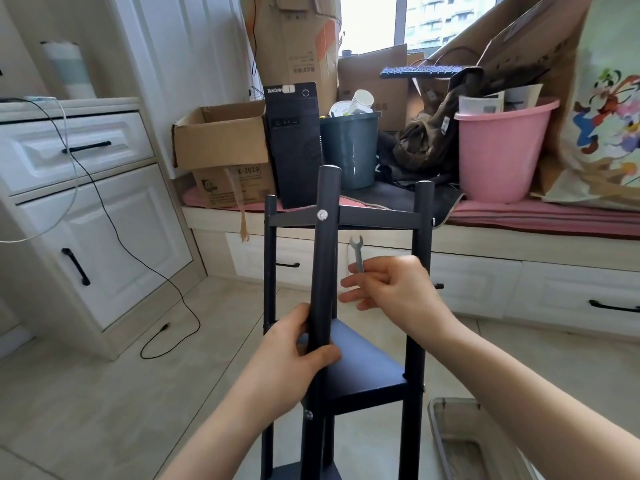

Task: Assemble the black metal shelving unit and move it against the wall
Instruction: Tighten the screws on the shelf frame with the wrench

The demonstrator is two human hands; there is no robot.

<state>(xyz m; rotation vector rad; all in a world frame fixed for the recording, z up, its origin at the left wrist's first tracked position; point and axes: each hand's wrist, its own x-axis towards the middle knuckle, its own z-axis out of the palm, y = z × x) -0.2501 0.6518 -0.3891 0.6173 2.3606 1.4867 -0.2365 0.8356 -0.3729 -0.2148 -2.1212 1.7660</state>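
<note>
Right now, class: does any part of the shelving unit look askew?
Yes. The front post, gripped by the left hand, leans off vertical while the other posts stand straight. The right hand holds a wrench.

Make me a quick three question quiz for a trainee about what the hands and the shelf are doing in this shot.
1. True or false: the left hand grips the near post of the black shelving unit.
2. Which tool does the right hand pinch? A) screwdriver B) small flat wrench C) hammer
3. Fill in: a silver ____ head shows on the near post, level with the top crossbar.

Key: 1 true; 2 B; 3 bolt.
</note>
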